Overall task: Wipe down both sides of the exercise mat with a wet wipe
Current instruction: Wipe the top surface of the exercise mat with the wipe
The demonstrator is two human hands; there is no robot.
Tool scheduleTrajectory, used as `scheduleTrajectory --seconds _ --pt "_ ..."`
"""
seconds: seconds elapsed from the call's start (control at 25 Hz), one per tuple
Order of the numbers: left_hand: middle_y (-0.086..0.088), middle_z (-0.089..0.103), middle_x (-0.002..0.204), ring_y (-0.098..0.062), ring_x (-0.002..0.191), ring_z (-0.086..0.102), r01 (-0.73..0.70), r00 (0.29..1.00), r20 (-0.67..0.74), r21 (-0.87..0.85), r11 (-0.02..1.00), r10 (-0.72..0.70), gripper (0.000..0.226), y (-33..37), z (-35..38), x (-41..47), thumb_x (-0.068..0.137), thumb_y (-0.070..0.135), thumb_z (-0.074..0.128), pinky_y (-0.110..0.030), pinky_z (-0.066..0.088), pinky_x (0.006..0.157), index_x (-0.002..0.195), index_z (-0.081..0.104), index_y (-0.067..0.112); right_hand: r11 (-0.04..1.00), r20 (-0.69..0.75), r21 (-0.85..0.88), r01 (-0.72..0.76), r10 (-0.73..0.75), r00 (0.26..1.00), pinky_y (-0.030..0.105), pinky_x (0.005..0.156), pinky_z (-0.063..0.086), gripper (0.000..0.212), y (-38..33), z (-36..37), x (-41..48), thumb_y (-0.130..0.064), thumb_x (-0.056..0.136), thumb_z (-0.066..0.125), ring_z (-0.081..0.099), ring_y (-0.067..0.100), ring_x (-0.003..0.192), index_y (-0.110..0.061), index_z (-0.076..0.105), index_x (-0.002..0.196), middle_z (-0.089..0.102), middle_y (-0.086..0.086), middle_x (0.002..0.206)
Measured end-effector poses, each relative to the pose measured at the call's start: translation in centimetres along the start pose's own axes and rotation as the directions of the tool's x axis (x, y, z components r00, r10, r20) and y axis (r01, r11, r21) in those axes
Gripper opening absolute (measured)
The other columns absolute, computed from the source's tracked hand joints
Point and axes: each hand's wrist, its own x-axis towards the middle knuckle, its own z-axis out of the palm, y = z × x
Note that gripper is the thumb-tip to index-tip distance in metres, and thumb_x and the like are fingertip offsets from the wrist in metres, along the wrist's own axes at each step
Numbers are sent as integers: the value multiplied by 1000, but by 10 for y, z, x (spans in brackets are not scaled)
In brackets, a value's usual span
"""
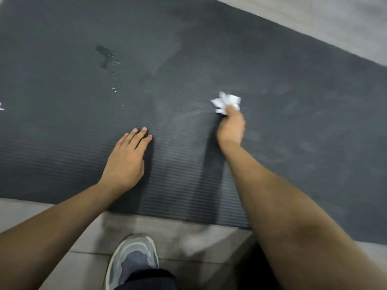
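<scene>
Fingers of right hand [231, 127] grip a crumpled white wipe [226, 101]; left hand [125, 162] flat on ribbed mat [209, 59]

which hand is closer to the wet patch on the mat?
Left. The left hand lies flat on the mat, on the person's side of the wet patch; the right hand, gripping the wipe, is farther off to its right.

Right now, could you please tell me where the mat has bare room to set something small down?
The mat is bare between the left hand and the right hand, which grips the wet wipe, and wide open right of that hand. Avoid the wet patch beyond the left hand.
</scene>
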Motion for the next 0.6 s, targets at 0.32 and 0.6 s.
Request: scheduleTrajectory --seconds 0.32,0.6 --pt "-18 32 163 -40 151 29 20 1000 14 -54 998 -19 76 2 8 -3 79 -7 67 -50 20 125 150 43 0 890 175 -161 426 -399 900 25 107 38 39 36 -29 3 -25 95 43 54 18 125 -16 68 123 64 3 130" --pt "-17 24 167 -39 154 19 83 996 31 -84 993 -80 75 11 10 -2 82 -9 60 -48 10 128 153 38 -1 997 -87 -1 -73 72 994 14 82 40 38 35 -47 -54 -14 93 45 60 -2 91 -15 68 123 70 -2 113"
